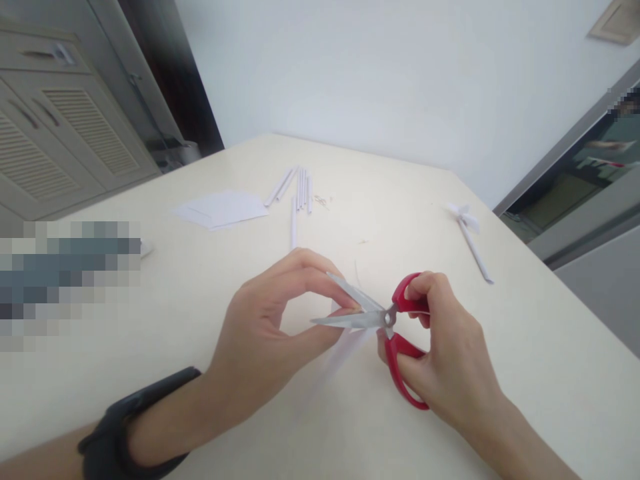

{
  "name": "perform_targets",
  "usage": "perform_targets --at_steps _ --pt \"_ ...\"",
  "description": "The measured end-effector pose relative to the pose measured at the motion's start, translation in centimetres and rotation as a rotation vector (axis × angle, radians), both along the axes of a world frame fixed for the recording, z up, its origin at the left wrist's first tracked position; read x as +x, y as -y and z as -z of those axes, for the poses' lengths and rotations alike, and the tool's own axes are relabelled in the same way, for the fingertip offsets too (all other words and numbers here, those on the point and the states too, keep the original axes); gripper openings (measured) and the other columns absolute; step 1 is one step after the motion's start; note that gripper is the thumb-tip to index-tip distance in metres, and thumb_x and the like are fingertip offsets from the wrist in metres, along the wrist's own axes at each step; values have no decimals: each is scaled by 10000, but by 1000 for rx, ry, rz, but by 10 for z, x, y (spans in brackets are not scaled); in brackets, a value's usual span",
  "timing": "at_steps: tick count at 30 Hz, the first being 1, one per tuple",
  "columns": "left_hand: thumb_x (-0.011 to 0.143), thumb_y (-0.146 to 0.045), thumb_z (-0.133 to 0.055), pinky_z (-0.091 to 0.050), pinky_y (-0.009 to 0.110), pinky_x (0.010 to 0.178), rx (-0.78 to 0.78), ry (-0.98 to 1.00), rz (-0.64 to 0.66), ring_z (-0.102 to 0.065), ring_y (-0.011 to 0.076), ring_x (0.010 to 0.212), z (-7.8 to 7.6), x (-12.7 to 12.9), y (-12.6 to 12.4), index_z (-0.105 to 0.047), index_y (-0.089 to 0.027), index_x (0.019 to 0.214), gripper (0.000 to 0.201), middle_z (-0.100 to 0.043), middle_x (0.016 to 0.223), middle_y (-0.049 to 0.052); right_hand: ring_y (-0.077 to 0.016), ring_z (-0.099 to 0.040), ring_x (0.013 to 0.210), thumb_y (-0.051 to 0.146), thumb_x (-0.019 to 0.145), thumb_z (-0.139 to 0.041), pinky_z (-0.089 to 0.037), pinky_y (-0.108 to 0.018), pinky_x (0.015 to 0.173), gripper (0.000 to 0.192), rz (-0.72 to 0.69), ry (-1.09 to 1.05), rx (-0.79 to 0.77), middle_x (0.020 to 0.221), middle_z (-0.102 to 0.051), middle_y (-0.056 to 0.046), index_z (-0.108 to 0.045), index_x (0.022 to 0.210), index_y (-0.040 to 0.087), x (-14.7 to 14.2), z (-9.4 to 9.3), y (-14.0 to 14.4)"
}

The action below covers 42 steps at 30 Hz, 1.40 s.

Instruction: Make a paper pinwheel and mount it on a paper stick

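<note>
My right hand grips red-handled scissors, with fingers through both loops. The scissor blades are spread and point left, toward my other hand. My left hand pinches a piece of white paper between thumb and fingertips. The paper lies at the blades, and its lower part hangs below them, blurred. Whether the blades touch it I cannot tell. A dark band wraps my left wrist.
Several rolled white paper tubes lie at the back, one nearer. White sheets lie left of them. Rubber-band-like loops sit beside the tubes. Far right lies a tube with folded paper at its end.
</note>
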<state>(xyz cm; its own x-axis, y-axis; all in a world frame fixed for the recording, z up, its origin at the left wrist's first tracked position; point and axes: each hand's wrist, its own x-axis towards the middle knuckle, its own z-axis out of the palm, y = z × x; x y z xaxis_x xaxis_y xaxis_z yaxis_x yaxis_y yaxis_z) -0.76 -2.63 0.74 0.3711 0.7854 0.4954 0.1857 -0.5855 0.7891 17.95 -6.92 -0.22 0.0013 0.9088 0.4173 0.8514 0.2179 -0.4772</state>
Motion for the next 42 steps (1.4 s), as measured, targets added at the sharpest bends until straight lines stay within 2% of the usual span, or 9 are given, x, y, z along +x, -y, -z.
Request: perform_targets --at_steps 17,24,28,32,36,39,42 --pt "705 -35 -642 -455 195 620 19 -57 -70 -557 93 707 -7 4 0 -624 -220 674 189 -582 786 -39 -113 -516 565 135 591 -604 -444 -232 483 345 26 48 48 754 -603 33 -372 825 235 -1 0 1" --pt "755 -45 -610 -459 225 727 -19 5 -20 -563 108 794 0 3 0 -615 -229 733 186 -581 840 -30 -102 -492 509 169 611 -605 -407 -209 446 307 56 56 44 665 -575 54 -364 789 236 0 2 1" --pt "796 -91 -594 -455 269 768 -41 81 34 -568 138 844 3 3 -2 -620 -222 798 133 -590 865 -5 -87 -468 497 176 622 -616 -396 -192 449 303 86 -31 -17 647 -557 67 -353 758 238 -3 -3 2" --pt "804 -100 -591 -447 299 855 -52 82 69 -568 158 910 4 2 -4 -607 -202 777 107 -596 874 10 -95 -453 492 251 690 -623 -389 -205 463 288 174 -132 -109 605 -528 72 -341 747 241 -2 -9 -2" --pt "820 -99 -573 -410 328 975 -70 133 101 -552 174 1031 3 1 -3 -593 -203 795 109 -623 946 12 -115 -514 531 371 765 -573 -403 -226 472 234 172 -115 -269 717 -593 52 -375 802 251 6 -4 -8" --pt "841 -116 -556 -448 293 913 -124 156 104 -587 150 958 3 0 -2 -585 -214 818 105 -648 930 -2 -150 -577 666 356 781 -547 -435 -249 512 175 162 -65 -348 870 -622 20 -423 848 254 12 7 -12" --pt "834 -142 -577 -472 231 810 -146 144 40 -602 120 851 2 1 -2 -596 -225 819 86 -645 846 -23 -172 -587 746 340 793 -527 -455 -276 555 142 137 -11 -413 952 -621 -1 -462 880 250 15 16 -14"
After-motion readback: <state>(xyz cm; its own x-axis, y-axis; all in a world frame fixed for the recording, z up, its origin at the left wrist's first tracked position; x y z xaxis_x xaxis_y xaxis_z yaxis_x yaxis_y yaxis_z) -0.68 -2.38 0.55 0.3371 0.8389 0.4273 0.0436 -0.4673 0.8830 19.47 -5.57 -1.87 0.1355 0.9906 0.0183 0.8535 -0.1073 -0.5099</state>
